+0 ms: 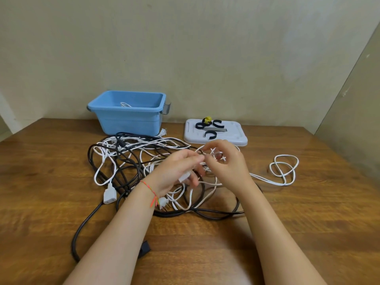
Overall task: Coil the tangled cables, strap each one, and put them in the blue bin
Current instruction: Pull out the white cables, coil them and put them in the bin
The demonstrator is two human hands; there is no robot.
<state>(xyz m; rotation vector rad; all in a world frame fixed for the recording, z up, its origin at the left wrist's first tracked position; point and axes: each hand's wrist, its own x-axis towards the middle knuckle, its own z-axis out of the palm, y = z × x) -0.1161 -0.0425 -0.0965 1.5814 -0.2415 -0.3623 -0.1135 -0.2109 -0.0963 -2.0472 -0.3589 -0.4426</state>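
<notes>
Both forearms reach over the cable tangle (144, 161); left hand (181, 171) and right hand (224, 161) pinch one thin white cable (284, 169), whose loose length trails right of the tangle.

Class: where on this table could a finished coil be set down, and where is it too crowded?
Bare table lies right of the right hand, below the white loop, and left of the tangle, below the bin. Crowded: the tangle and the strap tray.
</notes>
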